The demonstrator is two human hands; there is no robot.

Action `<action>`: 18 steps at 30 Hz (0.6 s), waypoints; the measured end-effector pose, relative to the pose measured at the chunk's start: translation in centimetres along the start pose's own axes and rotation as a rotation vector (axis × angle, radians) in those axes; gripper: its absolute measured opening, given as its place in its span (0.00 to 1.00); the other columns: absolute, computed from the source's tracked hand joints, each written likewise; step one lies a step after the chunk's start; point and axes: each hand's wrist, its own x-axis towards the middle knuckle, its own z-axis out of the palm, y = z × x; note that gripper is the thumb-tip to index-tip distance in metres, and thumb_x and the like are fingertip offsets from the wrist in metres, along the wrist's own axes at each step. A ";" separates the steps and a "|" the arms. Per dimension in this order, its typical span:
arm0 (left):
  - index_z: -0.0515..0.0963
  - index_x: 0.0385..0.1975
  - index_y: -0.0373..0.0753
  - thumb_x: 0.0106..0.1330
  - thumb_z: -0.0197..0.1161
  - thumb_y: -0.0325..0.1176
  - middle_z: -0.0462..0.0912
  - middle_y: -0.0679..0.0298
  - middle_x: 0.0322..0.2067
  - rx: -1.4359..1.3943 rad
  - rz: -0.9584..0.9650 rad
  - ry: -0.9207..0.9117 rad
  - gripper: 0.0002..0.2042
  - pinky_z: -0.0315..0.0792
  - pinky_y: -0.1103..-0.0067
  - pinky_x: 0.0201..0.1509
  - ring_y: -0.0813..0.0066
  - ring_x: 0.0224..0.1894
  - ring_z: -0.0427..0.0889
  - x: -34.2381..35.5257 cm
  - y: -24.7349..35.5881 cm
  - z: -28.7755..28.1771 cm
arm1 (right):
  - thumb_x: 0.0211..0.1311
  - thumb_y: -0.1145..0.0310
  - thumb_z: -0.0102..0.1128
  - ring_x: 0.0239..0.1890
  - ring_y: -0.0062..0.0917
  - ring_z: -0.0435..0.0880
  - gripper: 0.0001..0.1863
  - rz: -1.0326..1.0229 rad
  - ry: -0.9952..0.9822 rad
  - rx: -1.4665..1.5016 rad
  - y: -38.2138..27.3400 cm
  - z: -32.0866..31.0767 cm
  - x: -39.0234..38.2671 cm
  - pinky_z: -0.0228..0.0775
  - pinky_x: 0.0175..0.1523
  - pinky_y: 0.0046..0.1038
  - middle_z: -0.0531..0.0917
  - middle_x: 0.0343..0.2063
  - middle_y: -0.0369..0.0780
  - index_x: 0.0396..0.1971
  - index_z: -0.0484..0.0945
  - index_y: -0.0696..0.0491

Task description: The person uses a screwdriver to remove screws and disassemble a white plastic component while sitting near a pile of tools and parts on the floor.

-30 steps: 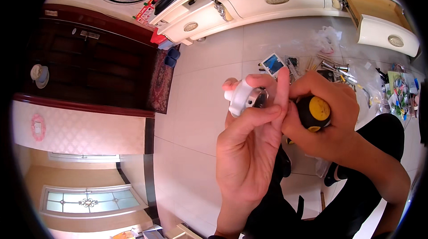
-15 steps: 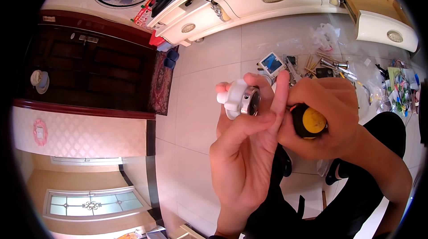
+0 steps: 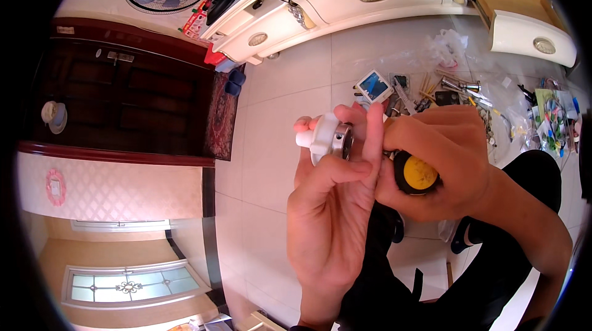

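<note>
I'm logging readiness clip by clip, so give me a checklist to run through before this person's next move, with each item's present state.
1. White plastic fitting held by the left hand: ok.
2. Fitting's metal collar in view: ok, a small dark hole shows in its side.
3. Yellow-and-black tool handle gripped in the right hand: ok.
4. Tool's tip touching the fitting: cannot tell, the tip is hidden.
5. Drawer at upper right shut: not ok, it stands open.
</note>
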 end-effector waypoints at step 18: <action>0.59 0.51 0.25 0.58 0.37 0.13 0.69 0.48 0.53 -0.195 -0.230 0.063 0.19 0.63 0.66 0.66 0.65 0.61 0.69 0.2 1.5 -0.9 | 0.40 0.80 0.61 0.12 0.29 0.72 0.08 -0.019 -0.019 0.009 -0.2 0.8 0.2 0.62 0.18 0.26 0.74 0.14 0.38 0.23 0.73 0.56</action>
